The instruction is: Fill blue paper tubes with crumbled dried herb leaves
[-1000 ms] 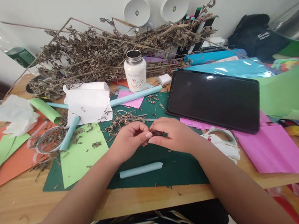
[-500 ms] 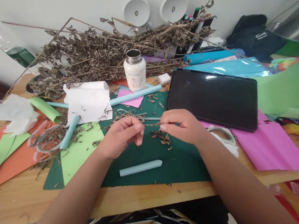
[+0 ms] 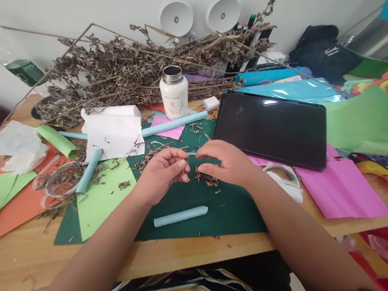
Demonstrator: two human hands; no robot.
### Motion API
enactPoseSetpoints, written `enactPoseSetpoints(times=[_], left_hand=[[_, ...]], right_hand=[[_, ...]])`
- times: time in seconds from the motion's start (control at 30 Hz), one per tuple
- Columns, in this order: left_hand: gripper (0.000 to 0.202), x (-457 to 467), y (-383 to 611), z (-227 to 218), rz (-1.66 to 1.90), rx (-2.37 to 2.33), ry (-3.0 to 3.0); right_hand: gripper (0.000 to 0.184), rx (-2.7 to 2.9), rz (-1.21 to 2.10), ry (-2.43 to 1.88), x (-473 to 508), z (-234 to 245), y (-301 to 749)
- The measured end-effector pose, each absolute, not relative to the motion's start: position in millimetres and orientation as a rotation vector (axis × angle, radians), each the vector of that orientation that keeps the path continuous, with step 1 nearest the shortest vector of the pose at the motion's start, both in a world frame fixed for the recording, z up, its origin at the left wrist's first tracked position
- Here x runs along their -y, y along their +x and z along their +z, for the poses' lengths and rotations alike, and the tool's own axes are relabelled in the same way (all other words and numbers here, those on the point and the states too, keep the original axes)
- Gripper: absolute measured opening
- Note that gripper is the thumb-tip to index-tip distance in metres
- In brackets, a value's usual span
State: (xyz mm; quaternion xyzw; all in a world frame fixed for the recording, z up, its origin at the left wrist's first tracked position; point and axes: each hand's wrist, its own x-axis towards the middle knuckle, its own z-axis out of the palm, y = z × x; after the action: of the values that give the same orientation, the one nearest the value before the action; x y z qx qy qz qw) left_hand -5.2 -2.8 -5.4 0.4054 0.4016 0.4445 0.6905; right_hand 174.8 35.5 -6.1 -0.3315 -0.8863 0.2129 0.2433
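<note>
My left hand (image 3: pixel 169 169) is closed in a pinch over the green cutting mat (image 3: pixel 147 230). The dried twig in it is mostly hidden behind the fingertips. Close by on the right, my right hand (image 3: pixel 221 162) has thumb and fingers apart, with nothing visible between them. Below its fingertips, crumbled dried leaves (image 3: pixel 211 180) lie on the mat. More dried bits (image 3: pixel 149 157) are heaped behind my left hand. A light-blue paper tube (image 3: pixel 181 216) with a pointed end rests on the mat nearer to me.
A large bundle of dried plants (image 3: pixel 107 67) spans the back. In front stand a white bottle (image 3: pixel 174 95) without a lid and a black tablet (image 3: pixel 270 130). Tape rolls (image 3: pixel 285 174), coloured paper (image 3: pixel 347 189) and a white sheet (image 3: pixel 114 136) lie around the mat.
Half a second ago both hands pinched the thin dried twig stretched between them. Now my right fingers have parted and let go, while my left hand stays pinched.
</note>
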Motion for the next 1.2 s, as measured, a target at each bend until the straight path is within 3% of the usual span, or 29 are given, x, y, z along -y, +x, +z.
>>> enactPoseSetpoints(times=[0.13, 0.33, 0.5, 0.7, 0.97, 1.1, 1.2], left_hand=[[0.022, 5, -2, -3, 0.89, -0.911, 0.963], [0.029, 7, 0, -1, 0.814, -1.069, 1.169], [0.011, 9, 0, 2, 0.695, -1.314, 1.48], [0.02, 10, 1, 0, 0.625, -1.384, 1.606], [0.013, 4, -6, -8, 0.834, -1.304, 1.4], [0.014, -1, -7, -13, 0.948, -1.335, 1.287], [0.016, -4, -9, -16, 0.993, -1.332, 1.214]], right_hand=[[0.014, 2.329, 0.592, -0.706, -32, -7, 167], [0.024, 2.426, 0.499, -0.637, -34, -5, 167], [0.03, 2.434, 0.413, -0.723, -35, -8, 168], [0.031, 2.435, 0.408, -0.655, -32, -7, 167], [0.046, 2.236, 0.247, -1.162, -46, -7, 173], [0.014, 2.238, 0.046, -1.453, -62, -4, 160], [0.046, 2.251, 0.015, -1.5, -62, 4, 155]])
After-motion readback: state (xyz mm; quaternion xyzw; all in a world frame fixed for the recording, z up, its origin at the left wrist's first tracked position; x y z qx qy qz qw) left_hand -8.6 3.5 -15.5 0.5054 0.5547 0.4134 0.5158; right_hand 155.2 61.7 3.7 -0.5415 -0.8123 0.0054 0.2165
